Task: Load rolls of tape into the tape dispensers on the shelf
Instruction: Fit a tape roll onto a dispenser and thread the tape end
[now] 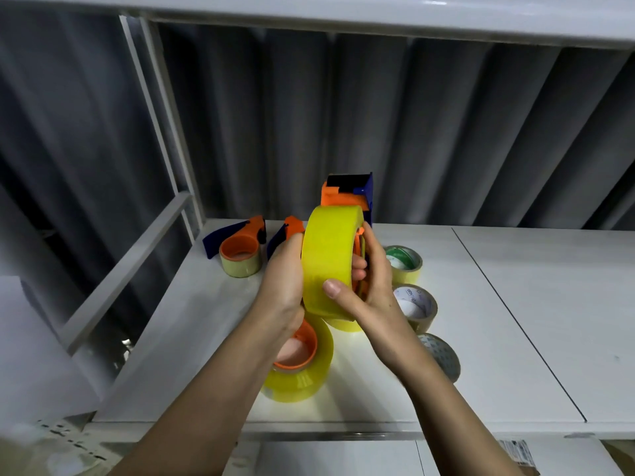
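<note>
Dispenser (357,197) mostly behind yellow roll (330,259)

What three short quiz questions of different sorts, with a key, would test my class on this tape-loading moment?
1. True or false: the yellow roll lies flat on the shelf.
2. Which hand's thumb lies across the roll's outer face? A left hand B right hand C neither
3. Fill in: the dispenser behind the held roll is blue and ____.

Key
1. False: both hands hold it on edge above the shelf.
2. B
3. orange
</note>
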Motion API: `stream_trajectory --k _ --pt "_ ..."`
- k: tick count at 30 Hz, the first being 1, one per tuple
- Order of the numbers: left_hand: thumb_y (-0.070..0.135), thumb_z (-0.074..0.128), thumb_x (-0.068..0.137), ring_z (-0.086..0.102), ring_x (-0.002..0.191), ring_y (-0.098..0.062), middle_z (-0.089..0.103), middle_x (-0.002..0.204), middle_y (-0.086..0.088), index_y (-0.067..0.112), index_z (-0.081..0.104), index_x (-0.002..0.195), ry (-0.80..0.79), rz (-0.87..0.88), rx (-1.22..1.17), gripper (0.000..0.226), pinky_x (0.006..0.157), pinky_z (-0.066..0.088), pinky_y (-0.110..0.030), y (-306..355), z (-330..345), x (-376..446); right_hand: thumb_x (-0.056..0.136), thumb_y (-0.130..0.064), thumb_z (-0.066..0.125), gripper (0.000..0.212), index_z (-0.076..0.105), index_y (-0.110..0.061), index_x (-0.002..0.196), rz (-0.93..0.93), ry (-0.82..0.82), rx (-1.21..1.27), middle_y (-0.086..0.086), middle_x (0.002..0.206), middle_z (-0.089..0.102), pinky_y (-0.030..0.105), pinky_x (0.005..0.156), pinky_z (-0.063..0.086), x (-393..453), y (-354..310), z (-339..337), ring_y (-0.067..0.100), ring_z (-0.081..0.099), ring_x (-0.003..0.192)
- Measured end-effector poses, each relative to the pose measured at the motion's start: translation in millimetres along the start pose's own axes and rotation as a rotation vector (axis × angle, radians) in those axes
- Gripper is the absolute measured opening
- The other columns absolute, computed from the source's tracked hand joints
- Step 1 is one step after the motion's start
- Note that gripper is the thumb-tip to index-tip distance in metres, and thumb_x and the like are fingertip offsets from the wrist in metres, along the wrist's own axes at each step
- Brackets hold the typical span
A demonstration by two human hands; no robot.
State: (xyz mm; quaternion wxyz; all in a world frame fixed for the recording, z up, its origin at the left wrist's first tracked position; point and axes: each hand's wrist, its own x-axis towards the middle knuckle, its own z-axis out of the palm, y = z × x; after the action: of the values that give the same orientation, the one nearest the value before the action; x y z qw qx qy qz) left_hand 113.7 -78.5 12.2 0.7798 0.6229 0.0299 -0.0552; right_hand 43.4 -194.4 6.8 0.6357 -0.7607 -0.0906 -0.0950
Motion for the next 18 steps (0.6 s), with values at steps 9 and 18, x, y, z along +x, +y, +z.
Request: stream_trajectory --k 9,18 --pt "0.037 0.055 0.094 0.071 0.089 -0.027 0.073 0.097 -0.008 0.015 0.067 0.11 0.018 -0.024 0.044 0.029 0.071 0.06 -0.038 6.5 -0.2 3.5 0.058 -0.073 0.075 0.11 0.016 -0.05 0.148 -0.12 0.086 -0.019 -0.014 0.153 0.028 0.045 0.112 0.037 -1.5 5.1 5.1 0.004 0.03 0.141" --pt "0.037 0.055 0.094 0.07 0.094 -0.03 0.072 0.101 -0.011 0.013 0.066 0.11 0.083 -0.026 0.072 0.03 0.078 0.058 -0.044 10.4 4.3 -7.4 0.063 -0.063 0.067 0.08 0.038 -0.055 0.138 -0.129 0.225 0.017 -0.009 0.147 0.039 0.037 0.111 0.04 -6.7 7.8 13.8 0.0 0.037 0.134"
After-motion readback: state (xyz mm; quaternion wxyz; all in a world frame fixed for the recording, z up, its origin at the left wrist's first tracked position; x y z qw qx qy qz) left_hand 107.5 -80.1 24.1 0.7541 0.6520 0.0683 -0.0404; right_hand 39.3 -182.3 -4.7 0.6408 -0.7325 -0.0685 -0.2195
